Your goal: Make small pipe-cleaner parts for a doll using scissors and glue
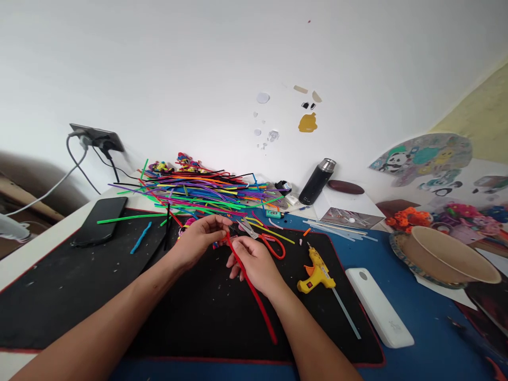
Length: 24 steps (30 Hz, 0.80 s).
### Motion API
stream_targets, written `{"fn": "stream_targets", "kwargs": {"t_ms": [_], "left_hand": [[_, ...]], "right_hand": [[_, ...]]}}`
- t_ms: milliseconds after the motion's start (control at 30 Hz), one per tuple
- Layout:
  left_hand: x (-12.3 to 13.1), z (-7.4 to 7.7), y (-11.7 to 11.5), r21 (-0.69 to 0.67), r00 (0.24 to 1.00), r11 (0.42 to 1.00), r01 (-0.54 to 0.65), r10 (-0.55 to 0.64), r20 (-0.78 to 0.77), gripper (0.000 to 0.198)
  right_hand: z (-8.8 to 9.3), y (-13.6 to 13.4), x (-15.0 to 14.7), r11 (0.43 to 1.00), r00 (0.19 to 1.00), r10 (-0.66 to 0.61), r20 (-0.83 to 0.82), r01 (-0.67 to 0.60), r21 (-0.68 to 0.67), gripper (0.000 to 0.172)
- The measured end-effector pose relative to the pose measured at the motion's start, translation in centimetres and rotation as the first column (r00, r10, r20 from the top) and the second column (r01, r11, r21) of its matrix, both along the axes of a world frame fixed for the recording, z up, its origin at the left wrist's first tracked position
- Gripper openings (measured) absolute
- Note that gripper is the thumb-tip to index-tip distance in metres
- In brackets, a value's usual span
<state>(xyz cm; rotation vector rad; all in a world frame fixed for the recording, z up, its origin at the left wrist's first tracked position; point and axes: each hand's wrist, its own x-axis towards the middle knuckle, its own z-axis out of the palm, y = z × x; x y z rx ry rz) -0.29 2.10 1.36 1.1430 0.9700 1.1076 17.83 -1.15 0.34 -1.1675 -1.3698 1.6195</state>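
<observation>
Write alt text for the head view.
A left hand and right hand hold a fuzzy red pipe cleaner above a black, red-edged mat. Red-handled metal scissors and a yellow glue gun lie nearby, with a multicoloured pipe-cleaner pile behind.

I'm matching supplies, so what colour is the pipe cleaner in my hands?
The pipe cleaner is red, clearest in the head view.

Head cam, single view. I wear it above and behind my left hand (200, 236) and right hand (254, 263), facing forward and down. Near range, both hands around mid-frame; wide enough to catch the black mat (190, 323) beneath them and the white wall (178, 69) beyond.
</observation>
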Motion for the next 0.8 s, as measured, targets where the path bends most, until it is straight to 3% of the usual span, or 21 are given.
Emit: {"fn": "stream_targets", "kwargs": {"t_ms": [133,300,600,800], "left_hand": [[-0.1,-0.3,0.2,-0.009,0.996,0.996,-0.085,0.085,0.034,0.03],[0.1,-0.2,0.2,-0.067,0.984,0.992,-0.111,0.119,0.135,0.03],[0.0,0.2,-0.2,-0.179,0.953,0.983,0.037,0.02,0.304,0.03],[-0.2,0.7,-0.5,-0.189,0.935,0.962,0.198,-0.127,0.331,0.03]], "right_hand": [[-0.2,-0.1,-0.1,1.0,1.0,0.005,-0.025,-0.005,0.026,0.042],[-0.5,-0.1,-0.1,0.996,0.999,0.004,0.046,-0.008,0.086,0.033],[-0.8,-0.1,-0.1,0.997,0.996,0.0,0.085,-0.007,0.08,0.023],[-0.5,0.3,0.6,0.997,0.993,-0.029,0.11,0.021,0.079,0.019]]}}
